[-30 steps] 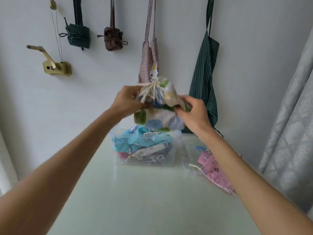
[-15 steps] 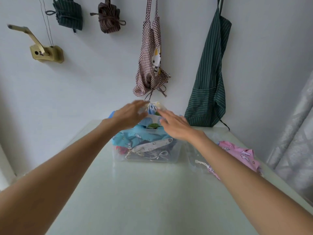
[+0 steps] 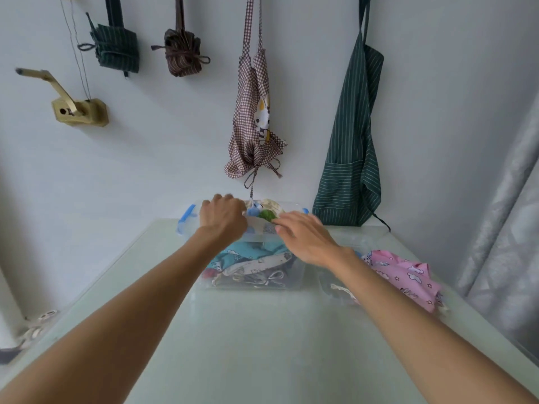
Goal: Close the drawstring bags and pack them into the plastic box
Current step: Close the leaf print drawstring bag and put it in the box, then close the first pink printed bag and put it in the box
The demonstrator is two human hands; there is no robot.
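Both arms outstretched: left hand [image 3: 223, 217] grips patterned bag [image 3: 264, 213]; right hand [image 3: 303, 237] rests flat.

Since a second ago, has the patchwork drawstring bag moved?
Yes. The patchwork drawstring bag has come down: it was held well above the plastic box, and now both hands press it onto the box's top.

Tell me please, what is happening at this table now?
A person is pressing a white drawstring bag with green and blue patches into the clear plastic box, already full of fabric bags. The left hand grips the bag; the right hand rests flat on it. A pink printed bag waits beside.
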